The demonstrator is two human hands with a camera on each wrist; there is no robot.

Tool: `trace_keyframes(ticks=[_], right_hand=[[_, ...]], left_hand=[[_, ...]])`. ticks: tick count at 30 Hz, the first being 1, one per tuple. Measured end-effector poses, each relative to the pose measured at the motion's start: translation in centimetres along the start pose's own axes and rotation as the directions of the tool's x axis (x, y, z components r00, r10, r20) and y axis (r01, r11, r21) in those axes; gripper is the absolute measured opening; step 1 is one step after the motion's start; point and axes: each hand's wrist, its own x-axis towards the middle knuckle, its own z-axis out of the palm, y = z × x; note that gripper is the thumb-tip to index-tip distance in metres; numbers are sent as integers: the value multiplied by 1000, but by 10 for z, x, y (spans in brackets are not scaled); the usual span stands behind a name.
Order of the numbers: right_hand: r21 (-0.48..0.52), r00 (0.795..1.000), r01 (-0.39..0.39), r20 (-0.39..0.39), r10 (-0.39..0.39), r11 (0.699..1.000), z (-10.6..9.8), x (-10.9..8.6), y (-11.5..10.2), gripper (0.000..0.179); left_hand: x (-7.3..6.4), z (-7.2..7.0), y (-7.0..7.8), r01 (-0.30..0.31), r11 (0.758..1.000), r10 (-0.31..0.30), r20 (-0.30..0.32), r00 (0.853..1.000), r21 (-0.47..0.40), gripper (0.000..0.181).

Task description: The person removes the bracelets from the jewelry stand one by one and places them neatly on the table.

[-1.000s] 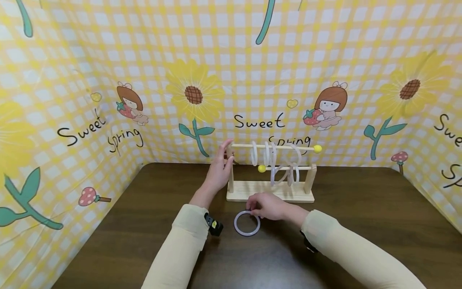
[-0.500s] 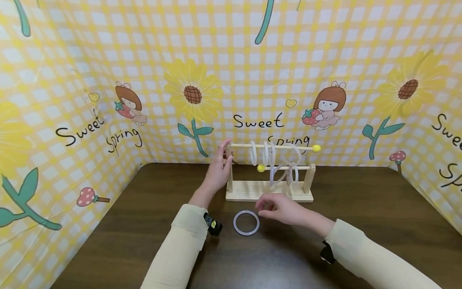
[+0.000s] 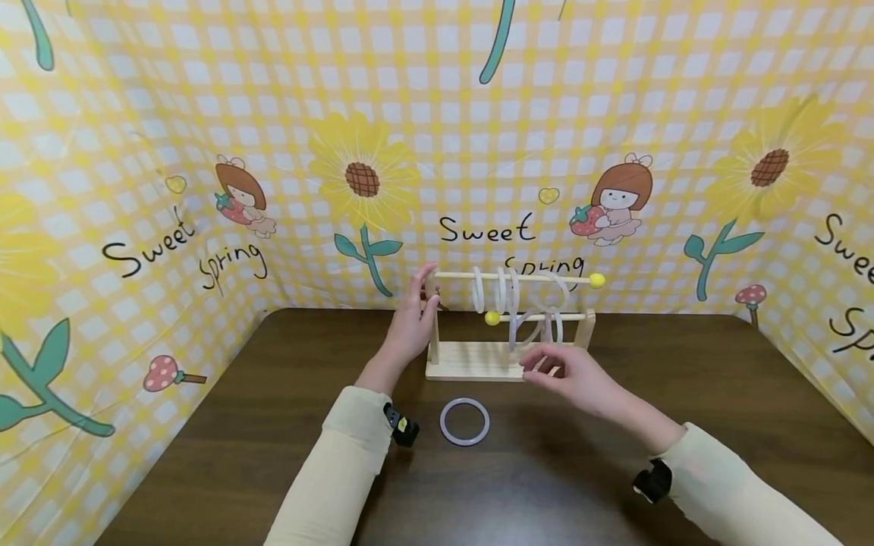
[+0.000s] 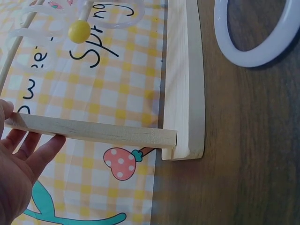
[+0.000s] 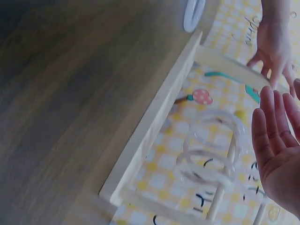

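We counted one rack (image 3: 471,358), two rods (image 3: 532,278), one loose ring (image 3: 465,443); rack's long axis paralleled the desk's (image 3: 225,455) far edge. Left hand (image 3: 410,324) gripped its left post (image 3: 434,337); right hand (image 3: 576,377) hung loose.

Black "Sweet Spring" lettering (image 3: 486,228), repeated across a yellow-checked cloth (image 3: 437,114), partly cut off at right edge

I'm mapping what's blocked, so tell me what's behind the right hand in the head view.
Behind the right hand is the stand: its base shows at left, its right post above. Most of the base's right end and the post's foot are covered there.
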Motion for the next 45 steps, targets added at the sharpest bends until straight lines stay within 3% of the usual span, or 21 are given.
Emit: trace_keyframes(ticks=[11,15,24,31,38,41,45], right_hand=[[29,987,-60,-146,63,998,-25,-11,5,12],[19,980,-43,-195,46,999,-34,-14,8,12],[-7,941,-12,-338,9,1000,-49,-14,19,12],[57,927,-63,-367,79,996,-57,-12,22,17],[21,904,-133,-406,130,991,-58,-1,36,21],[49,891,-128,-432,137,991,-56,5,39,23],[82,889,-101,-441,127,991,-51,12,38,23]], left_hand=[[-1,-1,1,-1,1000,1,-3,1000,-7,50],[-1,-1,2,7,1000,-7,0,1000,-2,51],[0,-1,2,14,1000,-14,4,1000,-8,50],[-1,0,2,21,1000,-21,2,1000,-9,51],[-1,-1,3,26,1000,-26,6,1000,-8,51],[-1,-1,3,29,1000,-28,10,1000,-10,50],[-1,-1,2,32,999,-32,12,999,-7,51]])
